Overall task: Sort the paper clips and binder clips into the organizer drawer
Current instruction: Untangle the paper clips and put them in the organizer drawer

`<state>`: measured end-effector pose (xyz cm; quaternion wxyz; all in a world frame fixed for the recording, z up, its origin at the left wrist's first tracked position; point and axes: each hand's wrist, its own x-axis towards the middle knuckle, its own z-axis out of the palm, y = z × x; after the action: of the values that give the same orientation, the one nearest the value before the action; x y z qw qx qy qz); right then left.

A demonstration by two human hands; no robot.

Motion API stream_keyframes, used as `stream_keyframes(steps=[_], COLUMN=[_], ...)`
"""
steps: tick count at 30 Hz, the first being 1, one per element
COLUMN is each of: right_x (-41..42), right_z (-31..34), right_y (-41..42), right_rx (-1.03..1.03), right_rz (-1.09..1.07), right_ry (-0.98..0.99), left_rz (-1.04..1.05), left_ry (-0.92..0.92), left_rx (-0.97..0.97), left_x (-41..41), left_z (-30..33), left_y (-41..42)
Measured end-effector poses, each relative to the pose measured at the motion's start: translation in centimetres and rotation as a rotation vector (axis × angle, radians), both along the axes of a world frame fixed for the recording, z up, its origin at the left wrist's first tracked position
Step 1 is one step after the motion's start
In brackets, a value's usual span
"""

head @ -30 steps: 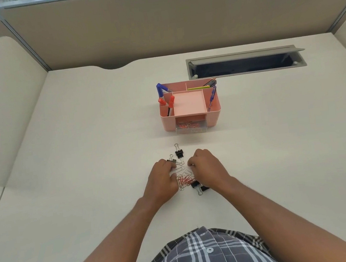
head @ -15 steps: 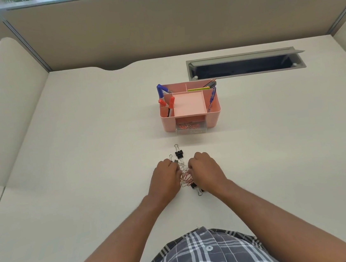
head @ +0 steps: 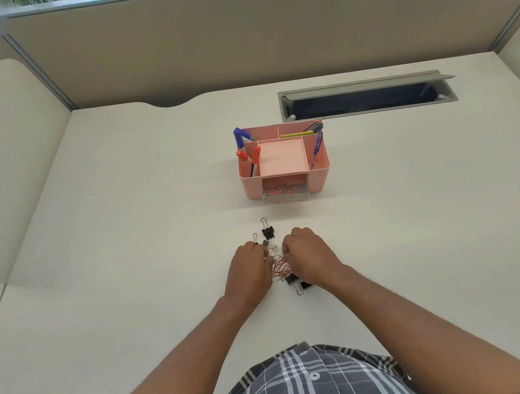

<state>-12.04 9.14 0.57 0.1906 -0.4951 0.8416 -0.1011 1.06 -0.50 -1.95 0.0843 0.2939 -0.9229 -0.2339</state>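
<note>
Paper clips [head: 280, 267] piled on desk [head: 128, 244] btwn both hands; left hand [head: 250, 270] & right hand [head: 308, 257] curled around pile, actual pinch not visible, so scoop inward w/ both, then carry to clear drawer [head: 286, 194], w/o snagging binder clip [head: 268, 231].

A grey-and-white plaid buttoned shirt [head: 309, 382], forearms bare.

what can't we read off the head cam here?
- Left hand and right hand: curled fingers hide any grip.
- Loose pile of red and silver paper clips: count hidden by hands.
- Clear drawer of pink plastic organizer: contents too small to sort.
</note>
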Motion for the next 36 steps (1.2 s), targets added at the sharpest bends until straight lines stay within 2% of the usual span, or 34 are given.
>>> stream_keyframes(steps=[7, 12, 17, 22, 27, 31, 36], right_x=[-0.8, -1.1, -1.7, -2.4, -3.3, -4.8, -6.7], right_z=[0.8, 1.1, 1.8, 2.9, 4.7, 6.6, 7.1], right_y=[0.1, 0.5, 0.6, 0.5, 0.3, -0.6, -2.6], right_rx=[-0.091, -0.102, -0.111, -0.147, -0.383, -0.581, -0.509], right_rz=[-0.106, -0.162, -0.233, -0.299, -0.383, -0.389, -0.307], right_ry=[-0.104, -0.138, -0.199, -0.262, -0.346, -0.280, -0.116], left_rz=[0.021, -0.032, -0.079, 0.014, 0.092, 0.111, 0.075], left_ry=[-0.115, -0.118, -0.058, 0.012, 0.230, 0.362, 0.296], left_rx=[0.100, 0.096, 0.074, 0.189, 0.304, 0.210, 0.082], left_x=[-1.1, -1.0, -0.7, -1.1, -2.7, -5.4, -8.6], left_z=[1.1, 1.2, 1.5, 2.5, 5.0, 7.8, 9.2], left_y=[-0.4, -0.3, -0.2, -0.7, -1.2, -2.4, -3.9])
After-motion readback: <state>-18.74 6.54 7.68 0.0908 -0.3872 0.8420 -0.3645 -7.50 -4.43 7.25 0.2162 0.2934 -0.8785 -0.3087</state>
